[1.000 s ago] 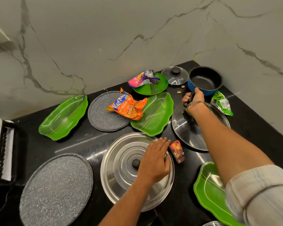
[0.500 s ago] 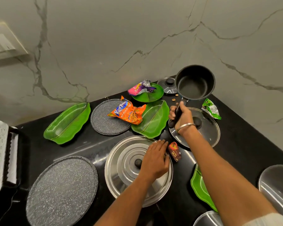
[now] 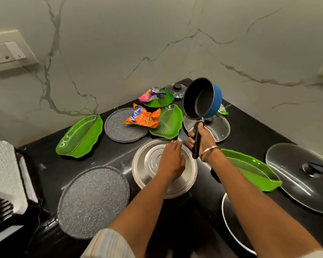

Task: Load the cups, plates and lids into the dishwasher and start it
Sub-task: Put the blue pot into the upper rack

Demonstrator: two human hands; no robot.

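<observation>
My right hand (image 3: 200, 139) grips the black handle of a blue saucepan (image 3: 201, 98), lifted and tilted above the black counter (image 3: 250, 127). My left hand (image 3: 171, 161) rests flat on a large steel lid (image 3: 147, 170) in the middle. Green leaf-shaped plates lie at the left (image 3: 79, 135), centre (image 3: 169, 121) and right (image 3: 250, 168). Two grey speckled round plates sit at front left (image 3: 93, 201) and further back (image 3: 122, 125). Glass lids lie behind the pan (image 3: 217, 127), at far right (image 3: 302, 175) and in the back corner (image 3: 175, 89).
An orange snack packet (image 3: 142, 118) lies across the centre leaf plate, and a pink wrapper (image 3: 150, 94) sits on a round green plate (image 3: 160, 101). A white rack (image 3: 4, 174) stands at the left edge. A wall socket (image 3: 7, 52) is upper left.
My right hand has lifted the saucepan off the counter and drawn it towards me, tilting it. My left hand stays on the steel lid. The camera view has pulled back.
</observation>
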